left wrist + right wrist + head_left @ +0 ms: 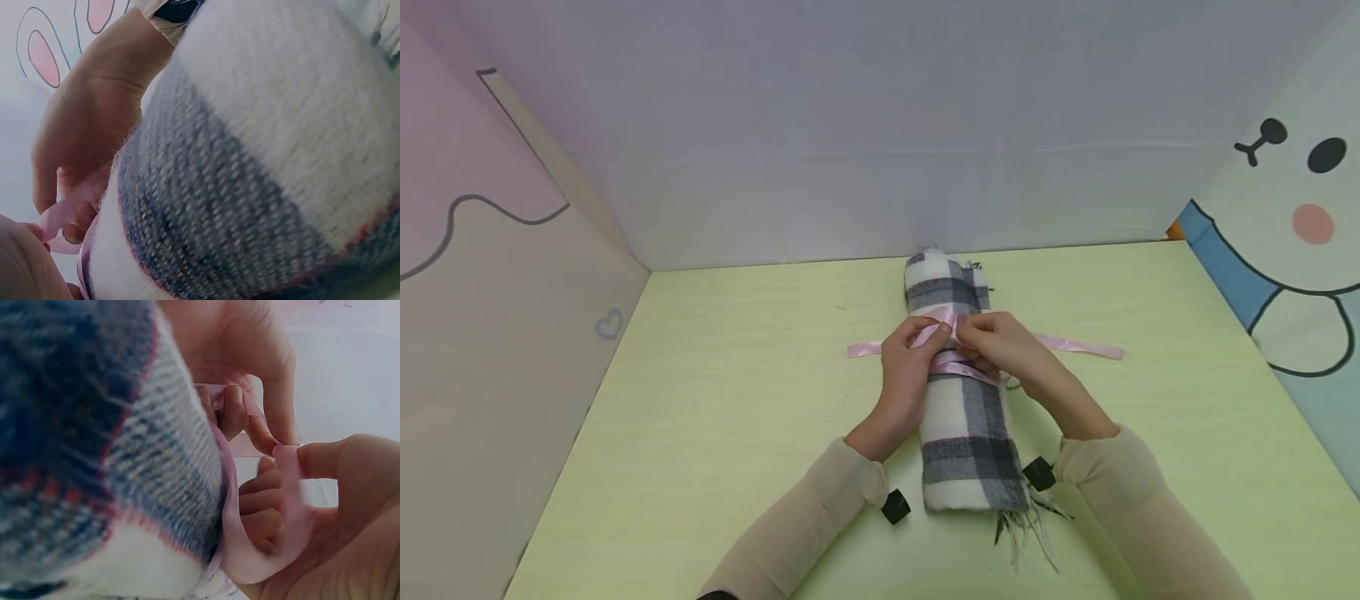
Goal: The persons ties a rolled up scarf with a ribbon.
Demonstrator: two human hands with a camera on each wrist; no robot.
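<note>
A rolled white and grey plaid scarf (966, 425) lies lengthwise on the pale green table (737, 400), its fringe toward me. A pink satin ribbon (1078, 345) is wrapped round its middle, with loose ends trailing left and right on the table. My left hand (925, 337) and right hand (977, 337) meet on top of the roll, each pinching the ribbon. The right wrist view shows the right hand (294, 462) holding a ribbon loop (262, 550) against the scarf (94, 444), with the left hand's fingers (234, 409) just above. The left wrist view is mostly scarf (262, 162).
Low panels enclose the table: a pink and beige one (490, 275) on the left, a plain pale one (880, 142) at the back, a cartoon-printed one (1292, 250) on the right. Bare tabletop lies on both sides of the scarf. Black wrist cameras (895, 507) sit by my sleeves.
</note>
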